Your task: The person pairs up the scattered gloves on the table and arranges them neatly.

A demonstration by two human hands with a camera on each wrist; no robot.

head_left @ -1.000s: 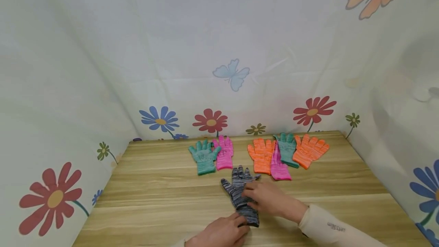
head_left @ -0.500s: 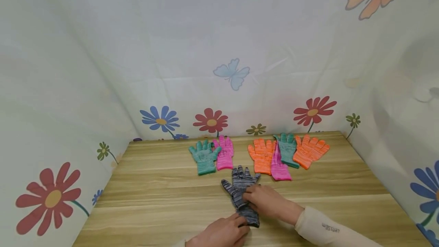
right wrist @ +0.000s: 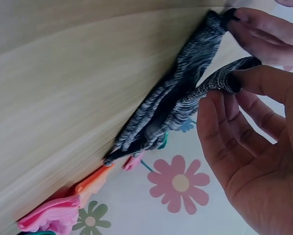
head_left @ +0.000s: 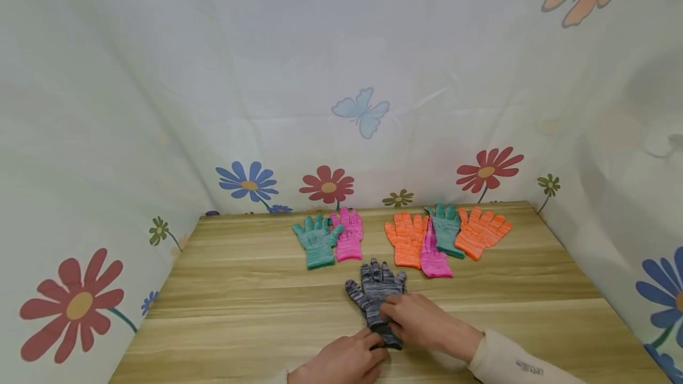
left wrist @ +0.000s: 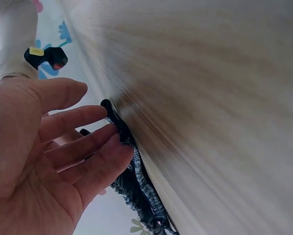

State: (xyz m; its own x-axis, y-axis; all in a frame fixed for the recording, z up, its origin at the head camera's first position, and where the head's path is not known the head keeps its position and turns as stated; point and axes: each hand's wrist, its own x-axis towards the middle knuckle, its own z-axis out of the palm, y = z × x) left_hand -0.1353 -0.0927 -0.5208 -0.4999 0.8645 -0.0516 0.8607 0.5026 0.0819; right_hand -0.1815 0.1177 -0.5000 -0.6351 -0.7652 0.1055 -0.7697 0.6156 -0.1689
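A dark grey, mottled knit glove (head_left: 375, 289) lies near the front middle of the table, its fingers pointing away. In the right wrist view my right hand (right wrist: 263, 152) pinches its lifted cuff (right wrist: 224, 81) between thumb and fingers. Beneath it is a second dark knit layer (right wrist: 205, 39), apparently another glove, flat on the table. My left hand (head_left: 341, 360) rests its fingertips on that lower cuff at the near end. As the left wrist view shows, the left fingers (left wrist: 82, 147) are nearly straight and the thumb stands apart. The right hand hides part of the upper glove.
Along the back of the wooden table (head_left: 240, 295) lie a green glove (head_left: 318, 240) overlapping a pink glove (head_left: 349, 234). Farther right are an orange glove (head_left: 407, 239), a pink one (head_left: 434, 256), a green one (head_left: 447, 229) and another orange one (head_left: 482, 231). Flowered curtains (head_left: 288, 135) surround the table.
My right hand has drawn the upper glove's cuff toward the front, so less of the lower layer shows. The left hand stays at the lower cuff.
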